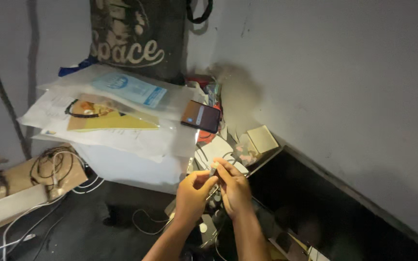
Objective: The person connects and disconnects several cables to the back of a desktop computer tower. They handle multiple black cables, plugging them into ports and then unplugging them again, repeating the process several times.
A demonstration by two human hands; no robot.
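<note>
My left hand [193,192] and right hand [234,186] meet low in the middle of my view, fingers curled in tight, both pinching one small grey plug [214,168] whose tip pokes up at twelve o'clock from my fingertips. A thin white cable [143,227] trails away at about eight o'clock from my left hand, though I cannot tell whether it joins the plug. At twelve o'clock from my hands a dark phone [201,116] lies on a heap of papers [122,140], well apart, and at two o'clock, near my right hand, sits a pale notepad [262,138].
</note>
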